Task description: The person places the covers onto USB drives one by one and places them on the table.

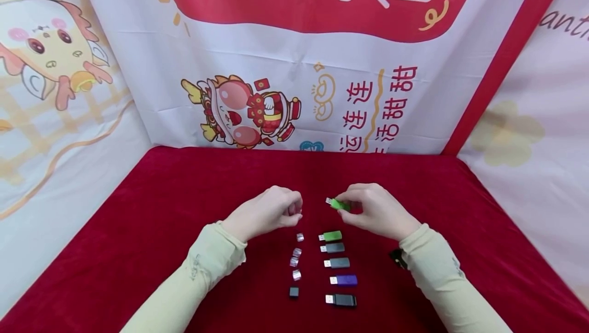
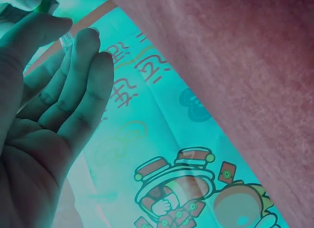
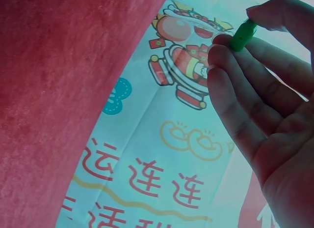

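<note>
My right hand (image 1: 375,207) pinches a green USB stick (image 1: 340,204) between thumb and fingers, its metal plug pointing left toward the other hand. The same stick (image 3: 243,35) shows between the fingertips in the right wrist view. Across a small gap, my left hand (image 1: 271,211) holds a small clear cap (image 2: 66,41) between thumb and fingertips. Both hands are raised over the far ends of two columns of parts. Nearest to the right hand lies another green USB stick (image 1: 331,236); a clear cap (image 1: 300,237) lies just below the left hand.
On the red cloth (image 1: 221,292), the right column continues with grey sticks (image 1: 337,262), a purple stick (image 1: 345,280) and a black stick (image 1: 342,300), plugs leftward. The left column has more clear caps (image 1: 296,274) and a black cap (image 1: 293,292). A printed curtain (image 1: 161,92) stands behind.
</note>
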Available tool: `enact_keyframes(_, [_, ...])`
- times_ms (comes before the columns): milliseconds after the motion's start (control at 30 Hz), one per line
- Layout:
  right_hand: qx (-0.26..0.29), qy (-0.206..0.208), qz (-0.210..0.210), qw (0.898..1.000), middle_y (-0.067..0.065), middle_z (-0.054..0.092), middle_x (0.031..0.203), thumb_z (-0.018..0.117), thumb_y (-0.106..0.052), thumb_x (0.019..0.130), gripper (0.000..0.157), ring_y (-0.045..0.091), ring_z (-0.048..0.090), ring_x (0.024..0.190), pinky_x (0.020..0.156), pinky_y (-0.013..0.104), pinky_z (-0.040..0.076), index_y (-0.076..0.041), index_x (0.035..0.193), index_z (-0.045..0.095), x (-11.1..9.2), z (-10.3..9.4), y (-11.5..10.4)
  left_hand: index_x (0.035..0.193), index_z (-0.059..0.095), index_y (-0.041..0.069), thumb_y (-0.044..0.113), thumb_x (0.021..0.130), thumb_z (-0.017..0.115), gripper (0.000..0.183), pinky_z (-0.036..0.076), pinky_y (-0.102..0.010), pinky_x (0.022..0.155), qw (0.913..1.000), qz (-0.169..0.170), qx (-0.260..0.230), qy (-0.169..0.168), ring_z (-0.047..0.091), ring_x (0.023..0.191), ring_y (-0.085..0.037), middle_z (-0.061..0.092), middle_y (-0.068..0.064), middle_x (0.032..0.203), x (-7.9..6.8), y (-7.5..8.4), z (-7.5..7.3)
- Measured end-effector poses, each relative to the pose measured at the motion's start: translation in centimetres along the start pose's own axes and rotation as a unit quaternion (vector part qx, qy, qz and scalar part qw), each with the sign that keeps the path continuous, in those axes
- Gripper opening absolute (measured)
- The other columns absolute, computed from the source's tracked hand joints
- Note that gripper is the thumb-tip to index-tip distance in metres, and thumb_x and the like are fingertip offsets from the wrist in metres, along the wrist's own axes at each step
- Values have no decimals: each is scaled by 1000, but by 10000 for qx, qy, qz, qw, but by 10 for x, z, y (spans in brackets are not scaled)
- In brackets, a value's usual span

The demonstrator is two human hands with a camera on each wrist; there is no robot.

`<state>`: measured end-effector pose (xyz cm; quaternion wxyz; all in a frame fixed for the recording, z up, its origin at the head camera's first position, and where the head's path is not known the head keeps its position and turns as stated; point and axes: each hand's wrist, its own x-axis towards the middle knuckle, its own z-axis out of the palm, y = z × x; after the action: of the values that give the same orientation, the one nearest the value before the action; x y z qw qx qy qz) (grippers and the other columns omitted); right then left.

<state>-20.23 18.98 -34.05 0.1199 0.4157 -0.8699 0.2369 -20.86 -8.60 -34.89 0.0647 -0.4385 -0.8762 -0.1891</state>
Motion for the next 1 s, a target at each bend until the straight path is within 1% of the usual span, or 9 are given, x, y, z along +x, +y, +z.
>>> enact_keyframes(133, [-69, 133, -136, 9998, -7, 68, 89, 83, -15, 80, 21, 3, 58, 72, 66, 25, 54, -11, 99, 76, 0, -1, -4, 91, 65, 7, 10, 85, 77, 14, 50, -18, 68, 9996, 169, -138, 185, 62, 71, -12, 65, -1, 82, -1, 1, -3])
enact_keyframes(233, [-120, 189, -219, 9995, -6, 68, 89, 83, -15, 79, 21, 4, 59, 73, 66, 25, 54, -10, 99, 76, 1, -2, -7, 91, 65, 6, 9, 85, 77, 14, 51, -18, 69, 9987, 384, -167, 295, 65, 73, -15, 66, -2, 84, 0, 3, -4])
enact_keyframes(300, [-148, 212, -266, 9993, -6, 67, 89, 83, -15, 79, 22, 5, 59, 72, 66, 26, 55, -10, 99, 76, 1, -2, -10, 92, 65, 6, 8, 85, 77, 14, 50, -17, 69, 9976, 546, -175, 379, 64, 73, -13, 65, -2, 84, 0, 5, -5])
enact_keyframes(433, [-274, 260, -385, 9985, -6, 67, 88, 84, -15, 78, 22, 3, 56, 71, 64, 21, 52, -11, 99, 76, 2, -4, -17, 92, 64, 7, 8, 84, 77, 16, 49, -14, 69, 9949, 804, -141, 599, 61, 72, -10, 63, -1, 84, 0, 11, -6])
enact_keyframes(533, [-340, 303, -468, 9979, -6, 67, 88, 84, -15, 78, 22, 3, 55, 71, 64, 21, 52, -10, 98, 76, 2, -5, -21, 93, 64, 7, 8, 84, 77, 16, 48, -13, 68, 9932, 888, -55, 753, 60, 71, -9, 62, -1, 83, 0, 14, -7])
enact_keyframes(700, [-387, 339, -535, 9972, -5, 67, 87, 84, -15, 77, 22, 4, 56, 71, 63, 25, 54, -10, 98, 76, 2, -5, -26, 93, 64, 7, 8, 84, 77, 16, 47, -12, 68, 9911, 964, -13, 922, 58, 71, -8, 61, -1, 84, 0, 17, -9])
enact_keyframes(867, [-548, 377, -644, 9957, -4, 66, 86, 84, -15, 77, 22, 5, 57, 71, 65, 21, 52, -10, 97, 76, 3, -3, -29, 92, 64, 7, 6, 83, 77, 16, 47, -12, 67, 9884, 1112, -129, 1027, 57, 70, -7, 62, -1, 84, -1, 20, -10])
enact_keyframes(1000, [-651, 385, -678, 9948, -3, 66, 86, 84, -15, 77, 21, 7, 58, 72, 66, 21, 52, -10, 96, 76, 4, -2, -29, 92, 63, 7, 6, 84, 77, 16, 47, -13, 67, 9861, 1200, -89, 1142, 58, 72, -8, 61, -1, 84, -1, 21, -11])
